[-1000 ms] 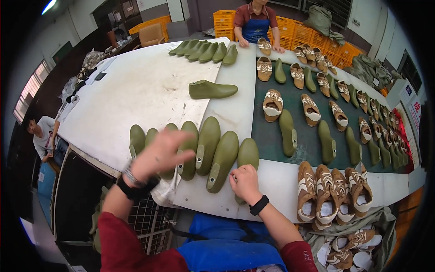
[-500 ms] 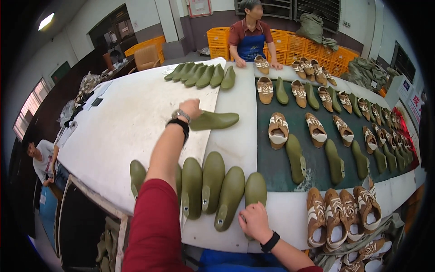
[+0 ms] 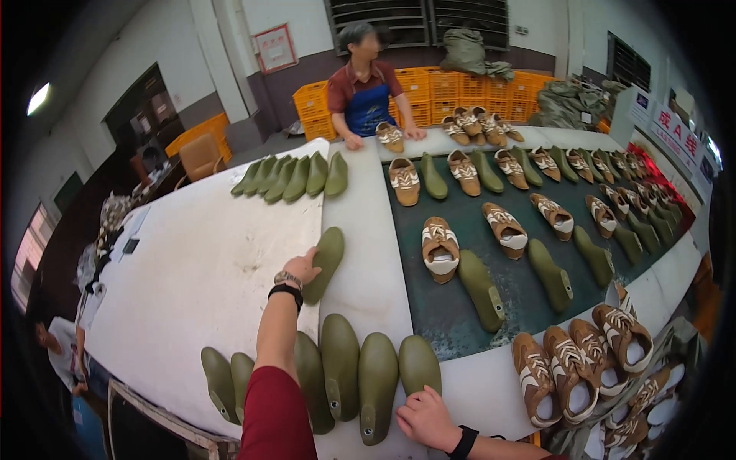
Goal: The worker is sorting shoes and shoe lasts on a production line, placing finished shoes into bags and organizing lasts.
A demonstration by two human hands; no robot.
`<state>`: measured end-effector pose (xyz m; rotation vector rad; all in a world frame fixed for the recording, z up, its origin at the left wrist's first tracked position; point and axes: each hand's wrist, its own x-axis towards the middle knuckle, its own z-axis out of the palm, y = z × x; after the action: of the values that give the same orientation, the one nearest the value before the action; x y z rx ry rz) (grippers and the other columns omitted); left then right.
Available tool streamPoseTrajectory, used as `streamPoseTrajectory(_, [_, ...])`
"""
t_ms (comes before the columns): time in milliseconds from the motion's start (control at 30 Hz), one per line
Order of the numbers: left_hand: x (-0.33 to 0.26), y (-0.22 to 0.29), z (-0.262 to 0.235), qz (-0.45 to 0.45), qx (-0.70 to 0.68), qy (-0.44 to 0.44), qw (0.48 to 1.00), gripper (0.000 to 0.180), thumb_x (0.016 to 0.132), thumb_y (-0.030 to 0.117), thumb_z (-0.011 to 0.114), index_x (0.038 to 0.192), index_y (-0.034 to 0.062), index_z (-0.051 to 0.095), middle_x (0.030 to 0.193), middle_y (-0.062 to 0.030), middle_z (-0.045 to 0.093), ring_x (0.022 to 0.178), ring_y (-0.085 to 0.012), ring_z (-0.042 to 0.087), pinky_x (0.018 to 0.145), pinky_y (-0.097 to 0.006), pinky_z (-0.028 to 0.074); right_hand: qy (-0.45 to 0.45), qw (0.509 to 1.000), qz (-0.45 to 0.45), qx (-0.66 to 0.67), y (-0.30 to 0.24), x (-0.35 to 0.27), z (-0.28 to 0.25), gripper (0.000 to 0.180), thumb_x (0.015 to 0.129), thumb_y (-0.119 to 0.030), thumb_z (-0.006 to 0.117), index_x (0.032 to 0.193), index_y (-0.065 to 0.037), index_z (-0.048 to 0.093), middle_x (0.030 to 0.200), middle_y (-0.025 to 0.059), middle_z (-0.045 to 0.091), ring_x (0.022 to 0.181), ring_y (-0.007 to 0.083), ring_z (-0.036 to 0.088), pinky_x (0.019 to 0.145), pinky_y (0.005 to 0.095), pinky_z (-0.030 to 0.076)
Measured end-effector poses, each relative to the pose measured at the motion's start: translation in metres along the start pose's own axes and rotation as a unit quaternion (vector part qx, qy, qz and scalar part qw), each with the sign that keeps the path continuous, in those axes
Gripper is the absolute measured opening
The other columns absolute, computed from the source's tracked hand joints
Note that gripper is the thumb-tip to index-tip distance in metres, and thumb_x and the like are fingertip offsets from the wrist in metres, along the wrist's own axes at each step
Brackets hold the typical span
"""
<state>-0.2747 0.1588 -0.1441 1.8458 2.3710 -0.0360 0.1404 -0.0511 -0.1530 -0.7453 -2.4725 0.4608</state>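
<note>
My left hand (image 3: 301, 268) grips a green shoe last (image 3: 328, 257) near its heel end, over the border between the white sheet and the white tabletop. The last's toe points away from me. Close to the front edge, my right hand (image 3: 426, 418) is curled over the heel end of another green last (image 3: 419, 365). That last ends a row of several; beside it stands one green last (image 3: 379, 387), and farther left another last (image 3: 340, 360). My left forearm covers part of this row.
Several more lasts (image 3: 297, 178) lie at the far side. On the right, a dark green belt (image 3: 414, 307) carries brown-and-white sneakers (image 3: 440, 249) paired with lasts. More sneakers (image 3: 537, 376) stand at the near right. A co-worker (image 3: 368, 92) in a blue apron stands across the table.
My left hand has drawn nearer to me, and its last has swung from pointing right to pointing away. My right hand remains on the same last. The whole view has shifted.
</note>
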Motion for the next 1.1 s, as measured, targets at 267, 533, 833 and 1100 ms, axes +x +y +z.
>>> streamPoseTrajectory(267, [-0.02, 0.114, -0.005, 0.01, -0.195, -0.031, 0.98, 0.048, 0.078, 0.026, 0.052, 0.122, 0.0062, 0.052, 0.077, -0.017, 0.066, 0.053, -0.0216, 0.065, 0.058, -0.031, 0.055, 0.019, 1.0, -0.009, -0.003, -0.004, -0.007, -0.001, 0.009, 0.071, -0.018, 0.065, 0.077, -0.012, 0.062, 0.076, 0.0022, 0.056, 0.089, 0.0208, 0.053, 0.092, 0.0435, 0.038])
streamPoseTrajectory(533, [-0.084, 0.158, -0.004, 0.032, -0.121, -0.129, 0.984, 0.062, 0.079, 0.033, 0.054, 0.132, 0.0055, 0.038, 0.078, -0.0163, 0.067, 0.057, -0.0226, 0.065, 0.057, -0.033, 0.054, 0.038, 0.999, -0.001, -0.019, -0.004, -0.01, -0.002, 0.007, 0.072, -0.017, 0.062, 0.074, -0.011, 0.062, 0.076, 0.0049, 0.058, 0.088, 0.0226, 0.053, 0.088, 0.0415, 0.039])
streamPoseTrajectory(833, [-0.22, 0.158, -0.015, 0.321, -0.069, 0.042, 0.944, 0.065, 0.08, 0.037, 0.061, 0.132, 0.0048, 0.036, 0.097, -0.0253, 0.061, 0.088, -0.0375, 0.06, 0.079, -0.044, 0.048, 0.024, 0.999, 0.014, -0.036, 0.0, -0.026, -0.003, 0.01, 0.073, -0.017, 0.059, 0.071, -0.008, 0.063, 0.077, 0.0066, 0.061, 0.088, 0.0233, 0.054, 0.087, 0.0404, 0.039])
streamPoseTrajectory(1100, [-0.357, 0.203, 0.001, 0.332, -0.106, 0.126, 0.929, 0.054, 0.073, 0.032, 0.068, 0.118, 0.006, 0.052, 0.109, -0.015, 0.055, 0.107, -0.0328, 0.049, 0.089, -0.042, 0.041, 0.061, 0.994, 0.048, -0.072, 0.011, -0.066, -0.023, 0.012, 0.073, -0.018, 0.058, 0.069, -0.009, 0.064, 0.075, 0.0051, 0.061, 0.088, 0.0226, 0.055, 0.084, 0.0395, 0.039])
